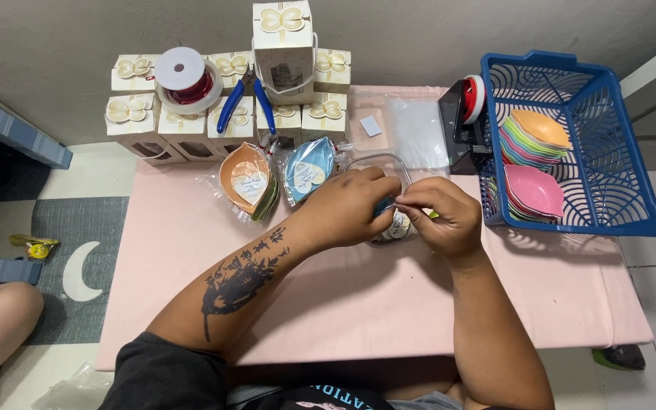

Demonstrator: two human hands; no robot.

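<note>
- While both hands meet over the pink table (343,304), the left hand (347,206) and the right hand (442,216) pinch a small wrapped dish (398,228) between them. The fingers are squeezed tight on it, and a bit of blue peeks out under the left fingers.
- Most of the dish is hidden under the hands, so I cannot tell its shape well.
- It looks like a thin wire or tie is held at the fingertips; it is too small to be sure. If the pinch slips, I think the wrap could pop open.
- Just left of the grip lie an orange dish (246,181) and a blue dish (309,173) in clear wrap. A quick elbow could knock them.
- Right of the grip stands a blue basket (632,193) full of dishes. A hard bump might tip it.
- Beyond the grip, stacked boxes (282,45), pliers (246,100) and a red spool (184,80) could fall if the table shakes.
</note>
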